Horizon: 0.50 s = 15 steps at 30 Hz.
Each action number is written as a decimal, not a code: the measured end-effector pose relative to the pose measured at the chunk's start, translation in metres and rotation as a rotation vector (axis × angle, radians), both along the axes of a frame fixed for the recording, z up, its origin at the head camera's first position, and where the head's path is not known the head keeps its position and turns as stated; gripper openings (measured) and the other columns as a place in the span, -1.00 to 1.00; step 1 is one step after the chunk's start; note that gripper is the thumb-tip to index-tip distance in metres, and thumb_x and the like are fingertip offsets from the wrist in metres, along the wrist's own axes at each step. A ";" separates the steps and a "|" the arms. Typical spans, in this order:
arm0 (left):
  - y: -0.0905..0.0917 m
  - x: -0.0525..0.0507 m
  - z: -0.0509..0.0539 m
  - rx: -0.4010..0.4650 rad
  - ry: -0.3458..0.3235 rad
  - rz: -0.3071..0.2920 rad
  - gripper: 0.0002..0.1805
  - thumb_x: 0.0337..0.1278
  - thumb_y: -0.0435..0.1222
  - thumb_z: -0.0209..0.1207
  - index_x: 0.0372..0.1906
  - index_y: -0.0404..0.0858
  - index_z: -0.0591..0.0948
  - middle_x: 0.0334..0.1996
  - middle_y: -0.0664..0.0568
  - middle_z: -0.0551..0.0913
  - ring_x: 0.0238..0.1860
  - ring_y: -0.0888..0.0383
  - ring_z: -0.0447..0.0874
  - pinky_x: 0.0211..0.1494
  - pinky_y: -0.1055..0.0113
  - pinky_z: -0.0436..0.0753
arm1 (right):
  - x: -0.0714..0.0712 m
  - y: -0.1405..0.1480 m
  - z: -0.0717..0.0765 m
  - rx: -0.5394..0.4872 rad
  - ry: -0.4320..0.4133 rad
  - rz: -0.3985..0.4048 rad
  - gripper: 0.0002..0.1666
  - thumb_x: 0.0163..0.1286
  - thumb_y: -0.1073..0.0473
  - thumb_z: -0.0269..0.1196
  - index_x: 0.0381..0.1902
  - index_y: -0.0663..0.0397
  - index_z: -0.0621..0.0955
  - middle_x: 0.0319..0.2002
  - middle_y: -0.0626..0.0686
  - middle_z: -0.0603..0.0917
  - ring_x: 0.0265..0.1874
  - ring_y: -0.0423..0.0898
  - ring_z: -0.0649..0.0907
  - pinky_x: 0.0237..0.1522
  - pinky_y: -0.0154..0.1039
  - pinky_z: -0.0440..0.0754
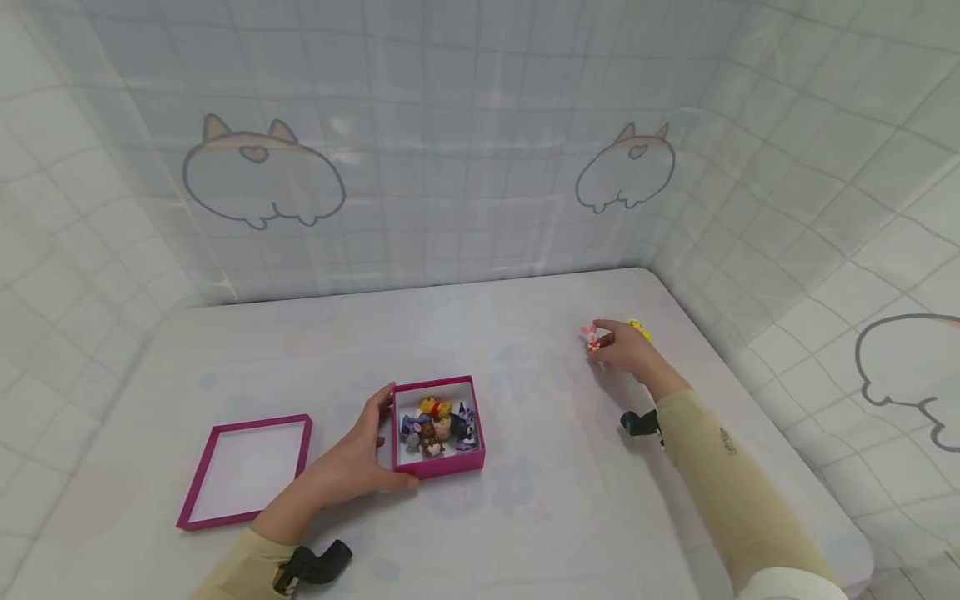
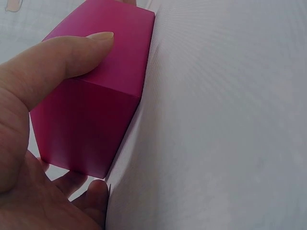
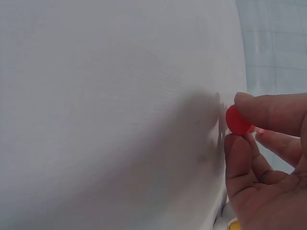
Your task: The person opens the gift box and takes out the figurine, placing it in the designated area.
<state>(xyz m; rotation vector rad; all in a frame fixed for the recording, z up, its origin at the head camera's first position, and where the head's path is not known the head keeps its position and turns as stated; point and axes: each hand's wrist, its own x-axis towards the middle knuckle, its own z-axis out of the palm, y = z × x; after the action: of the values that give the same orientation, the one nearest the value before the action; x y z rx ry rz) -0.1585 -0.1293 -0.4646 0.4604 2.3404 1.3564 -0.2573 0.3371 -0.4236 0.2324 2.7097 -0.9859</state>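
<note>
My left hand [image 1: 367, 458] grips the left side of a magenta box [image 1: 442, 469], thumb along its front wall and fingers round its far left corner. In the left wrist view the thumb lies on the box's magenta wall [image 2: 86, 124]. Several small figurines lie in the box, among them a yellow bear in red [image 1: 435, 407] and a brown one [image 1: 431, 437]. At the right, my right hand [image 1: 626, 346] pinches a pink rabbit-like figurine [image 1: 591, 338]. A round red base [image 3: 237, 120] shows between thumb and finger in the right wrist view.
A magenta-rimmed lid or tray [image 1: 212, 433] lies left of the box. Just past my right hand is a small yellow figurine [image 1: 640, 327], partly hidden. The pale cloth-covered table [image 1: 540, 500] meets tiled-pattern curtains [image 1: 450, 167] at the back and sides.
</note>
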 end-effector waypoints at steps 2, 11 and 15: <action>0.000 0.000 0.000 -0.002 -0.004 0.005 0.49 -0.38 0.02 0.61 0.54 0.10 -0.28 0.53 -0.07 -0.09 0.48 -0.12 0.04 0.34 -0.09 0.38 | -0.002 0.000 0.000 -0.011 -0.031 -0.014 -0.12 0.33 0.13 0.35 0.52 0.03 0.23 0.15 0.20 0.52 0.03 0.09 0.54 0.09 0.04 0.55; 0.002 0.001 -0.001 -0.001 -0.005 0.003 0.49 -0.38 0.00 0.61 0.54 0.09 -0.29 0.52 -0.07 -0.08 0.45 -0.13 0.11 0.30 -0.06 0.44 | -0.010 0.002 -0.002 -0.074 -0.116 -0.066 -0.19 0.34 0.11 0.34 0.46 0.13 0.29 0.25 0.26 0.45 0.10 0.13 0.51 0.18 0.10 0.50; 0.001 0.001 -0.001 -0.001 0.000 0.010 0.50 -0.39 0.00 0.62 0.54 0.09 -0.28 0.52 -0.05 -0.07 0.45 -0.10 0.10 0.31 -0.06 0.43 | -0.011 0.001 -0.002 -0.047 -0.116 -0.059 -0.17 0.34 0.06 0.34 0.45 0.18 0.29 0.27 0.28 0.43 0.12 0.14 0.50 0.17 0.17 0.49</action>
<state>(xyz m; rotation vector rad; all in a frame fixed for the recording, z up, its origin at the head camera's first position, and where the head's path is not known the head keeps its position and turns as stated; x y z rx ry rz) -0.1577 -0.1281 -0.4651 0.4487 2.3458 1.3598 -0.2683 0.3380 -0.4255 0.3512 2.5854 -1.0177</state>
